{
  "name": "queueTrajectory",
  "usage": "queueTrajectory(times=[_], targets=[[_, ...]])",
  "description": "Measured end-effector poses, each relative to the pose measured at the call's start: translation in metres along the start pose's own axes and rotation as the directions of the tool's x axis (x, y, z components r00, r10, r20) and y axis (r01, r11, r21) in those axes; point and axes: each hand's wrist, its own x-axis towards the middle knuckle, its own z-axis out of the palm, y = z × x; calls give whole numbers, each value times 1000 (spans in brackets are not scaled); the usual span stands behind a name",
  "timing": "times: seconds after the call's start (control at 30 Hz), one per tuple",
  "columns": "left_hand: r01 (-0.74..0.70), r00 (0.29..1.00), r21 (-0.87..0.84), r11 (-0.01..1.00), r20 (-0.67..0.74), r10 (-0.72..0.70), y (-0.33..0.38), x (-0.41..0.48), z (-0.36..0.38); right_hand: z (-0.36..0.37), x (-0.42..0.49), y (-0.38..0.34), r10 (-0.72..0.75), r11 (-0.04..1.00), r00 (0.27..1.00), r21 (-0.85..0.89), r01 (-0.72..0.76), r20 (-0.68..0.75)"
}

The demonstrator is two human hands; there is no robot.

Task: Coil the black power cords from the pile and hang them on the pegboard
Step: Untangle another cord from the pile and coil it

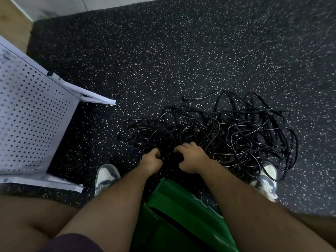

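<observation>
Black rubber floor [181,51] flecked with white, dimly lit.
A white wall base [54,4] borders its top edge; tan wood flooring [12,24] shows at the upper left.

The cords [227,131] are lying black against a floor [181,51] that is showing black flecked with white. The pegboard [31,115] is showing white with rows of dark holes; the bag [178,206] is showing green, the shoes [106,176] white and grey.

Dim, underexposed frame. Brightest patch is the white pegboard [31,113] at left, slightly blown. Motion blur smears the floor [181,51] speckles toward top and right edges. Wide-angle bending at borders.
</observation>
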Motion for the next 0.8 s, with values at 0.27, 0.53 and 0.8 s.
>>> queueTrajectory(times=[0.27, 0.53, 0.8], targets=[[-107, 994, -651, 752, -45, 103, 60, -58, -40, -28, -16, -23, 140, 943, 985, 316, -102, -100], [-463, 885, -527, 713, -319, 339, 156, -154, -133, -176, -112, -58, 87, 837, 896, 520, 172, -436], [-737, 676, -406, 540, -434, 596, 239, -258, -220, -289, -219, -80, -23, 932, 708, 241, 270, -706]])
